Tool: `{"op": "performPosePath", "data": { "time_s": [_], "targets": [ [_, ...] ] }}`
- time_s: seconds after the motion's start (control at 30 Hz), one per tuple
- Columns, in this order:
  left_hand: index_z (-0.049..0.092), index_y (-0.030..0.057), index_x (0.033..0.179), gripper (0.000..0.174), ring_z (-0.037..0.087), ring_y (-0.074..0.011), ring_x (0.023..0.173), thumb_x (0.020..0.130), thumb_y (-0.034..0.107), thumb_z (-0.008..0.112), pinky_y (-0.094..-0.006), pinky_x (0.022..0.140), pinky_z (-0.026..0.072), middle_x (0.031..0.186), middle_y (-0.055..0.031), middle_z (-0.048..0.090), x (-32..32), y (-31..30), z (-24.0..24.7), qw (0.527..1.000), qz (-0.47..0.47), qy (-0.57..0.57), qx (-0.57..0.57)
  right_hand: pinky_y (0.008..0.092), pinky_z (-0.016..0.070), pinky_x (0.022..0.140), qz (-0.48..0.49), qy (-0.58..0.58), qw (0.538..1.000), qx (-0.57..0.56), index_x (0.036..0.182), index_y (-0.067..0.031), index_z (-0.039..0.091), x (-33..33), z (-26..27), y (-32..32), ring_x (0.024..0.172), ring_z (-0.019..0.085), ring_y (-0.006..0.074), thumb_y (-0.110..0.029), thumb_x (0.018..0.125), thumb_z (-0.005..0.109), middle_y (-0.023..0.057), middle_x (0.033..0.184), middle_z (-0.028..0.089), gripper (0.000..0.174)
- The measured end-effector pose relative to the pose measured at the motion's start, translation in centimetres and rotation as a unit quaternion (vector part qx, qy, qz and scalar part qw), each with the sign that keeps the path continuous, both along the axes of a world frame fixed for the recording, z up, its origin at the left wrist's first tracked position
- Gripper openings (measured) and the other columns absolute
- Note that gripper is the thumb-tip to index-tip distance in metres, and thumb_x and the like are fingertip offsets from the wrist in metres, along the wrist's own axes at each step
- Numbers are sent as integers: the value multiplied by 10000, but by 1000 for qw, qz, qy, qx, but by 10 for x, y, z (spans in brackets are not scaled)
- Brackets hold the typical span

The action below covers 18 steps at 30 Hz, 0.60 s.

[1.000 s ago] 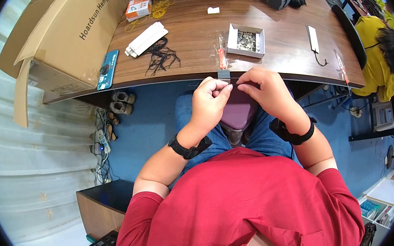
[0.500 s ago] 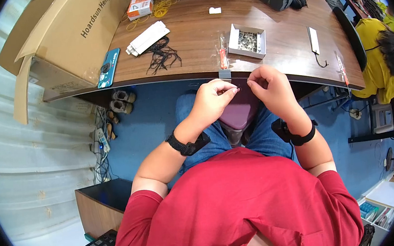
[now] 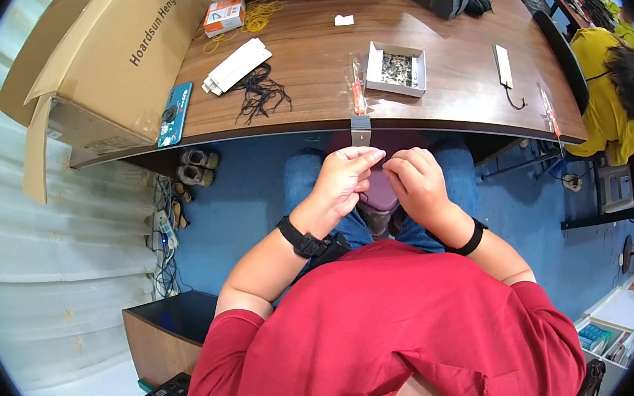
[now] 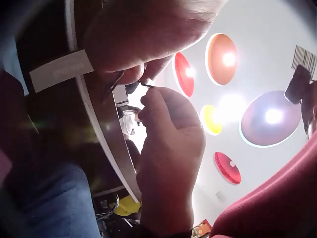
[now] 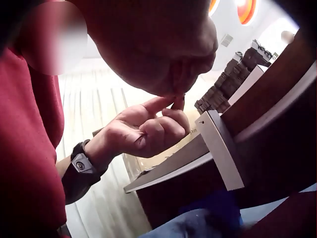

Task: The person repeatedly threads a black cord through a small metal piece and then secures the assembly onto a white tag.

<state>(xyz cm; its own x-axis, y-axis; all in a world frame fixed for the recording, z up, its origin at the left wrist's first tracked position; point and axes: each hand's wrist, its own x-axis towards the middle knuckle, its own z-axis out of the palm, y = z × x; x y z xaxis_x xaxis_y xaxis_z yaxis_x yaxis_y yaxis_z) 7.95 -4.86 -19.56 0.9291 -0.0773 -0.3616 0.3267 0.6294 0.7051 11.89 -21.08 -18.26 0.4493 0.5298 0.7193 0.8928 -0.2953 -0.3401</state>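
Above the lap, my left hand (image 3: 340, 182) pinches a thin black cord (image 4: 145, 85) between thumb and fingertips. Close beside it on the right is my right hand (image 3: 418, 179), its fingers curled in and its tips at the same cord. The left wrist view shows the right hand (image 4: 171, 144) pinching the cord's end; the palm of the left hand (image 5: 148, 130) faces the camera in the right wrist view. Just beyond the hands, a pale grey strip-shaped tag (image 5: 221, 151) with a small hole juts out from the table edge.
On the table (image 3: 303, 54) are a white tray (image 3: 417, 85) of small metal pieces, a red-handled tool (image 3: 358, 98), white tags (image 3: 237, 64) with black cords, and a single tag (image 3: 504, 65). A large carton (image 3: 118, 72) stands left. Another person in yellow (image 3: 600, 87) sits right.
Both hands have drawn back from the table edge toward the body. The right hand moved away from the left, then came back beside it with its fingers turned inward.
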Motion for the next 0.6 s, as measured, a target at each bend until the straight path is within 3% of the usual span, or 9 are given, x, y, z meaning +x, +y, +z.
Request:
{"op": "performPosePath", "data": {
  "time_s": [0.1, 0.13, 0.2, 0.3, 0.4, 0.5, 0.6],
  "targets": [
    [645, -2, 897, 100, 396, -14, 533, 877, 86, 603, -173, 449, 301, 679, 40, 519, -4, -3, 2, 999, -7, 4, 38, 343, 444, 629, 12, 27, 1000, 11, 817, -44, 586, 3, 1, -1, 701, 569, 250, 1, 673, 665, 80, 782, 587, 170],
    [647, -7, 898, 96, 416, -23, 564, 869, 76, 608, -177, 482, 323, 706, 31, 524, -5, -5, -1, 989, 11, -57, 134, 344, 451, 625, 11, 41, 999, 27, 810, -42, 589, 6, -2, -1, 703, 577, 253, 4, 667, 669, 82, 773, 592, 170],
    [651, -18, 898, 92, 457, -42, 626, 853, 56, 619, -186, 547, 367, 758, 14, 535, -5, -10, -9, 931, 45, -175, 319, 345, 464, 620, 4, 61, 997, 43, 794, -40, 597, 10, -1, 0, 705, 590, 258, 9, 659, 675, 85, 756, 600, 164],
    [648, -16, 864, 73, 493, -66, 716, 815, 37, 643, -200, 635, 400, 822, -6, 534, -4, -4, -5, 861, 18, -249, 444, 348, 474, 622, -12, 74, 996, 47, 764, -41, 617, 13, 5, 0, 707, 603, 258, 0, 660, 688, 81, 745, 615, 132],
    [631, -7, 842, 76, 498, -65, 728, 777, 28, 653, -210, 635, 414, 812, -10, 523, -5, -1, 9, 862, -27, -217, 458, 327, 477, 626, 20, 120, 992, 44, 787, -35, 627, 13, 3, -1, 717, 610, 260, -6, 680, 694, 95, 762, 622, 129],
    [605, -2, 823, 72, 493, -63, 711, 765, 24, 639, -214, 631, 423, 806, -8, 516, -6, -1, 3, 880, -13, -232, 415, 296, 474, 628, 39, 291, 956, 13, 802, -26, 632, 12, 8, -5, 711, 613, 206, -19, 727, 677, 92, 764, 622, 88],
    [590, -2, 828, 74, 501, -62, 707, 764, 14, 624, -216, 620, 432, 815, -15, 516, -8, -4, 6, 868, 12, -212, 449, 259, 470, 628, 38, 426, 903, -35, 824, -19, 631, 9, 13, -9, 708, 595, 133, -37, 788, 644, 59, 751, 623, 42]
  ]
}}
